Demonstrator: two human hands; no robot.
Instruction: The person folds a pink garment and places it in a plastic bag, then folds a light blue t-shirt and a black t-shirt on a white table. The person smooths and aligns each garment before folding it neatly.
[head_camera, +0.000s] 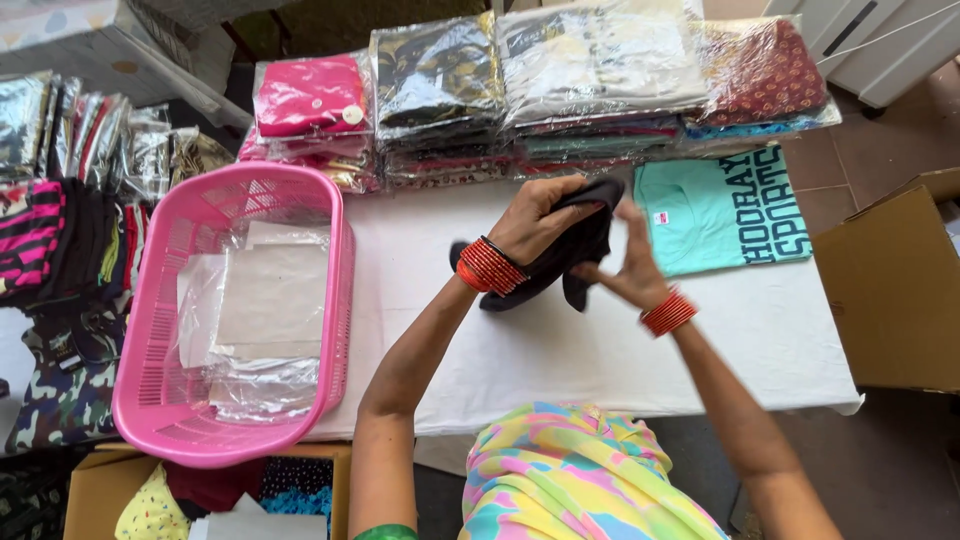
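A black garment (565, 250) hangs bunched above the white table (560, 350). My left hand (535, 215) grips its top edge from the left, and my right hand (625, 265) pinches it from the right. Both wrists wear stacks of red bangles. A teal printed T-shirt (720, 210) lies flat on the table just right of my hands.
A pink plastic basket (150, 400) with clear bags and card sheets sits at the left. Stacks of bagged folded clothes (540, 90) line the table's far edge. More clothes lie at far left. Cardboard boxes stand at right (895, 290) and at the bottom left (95, 480).
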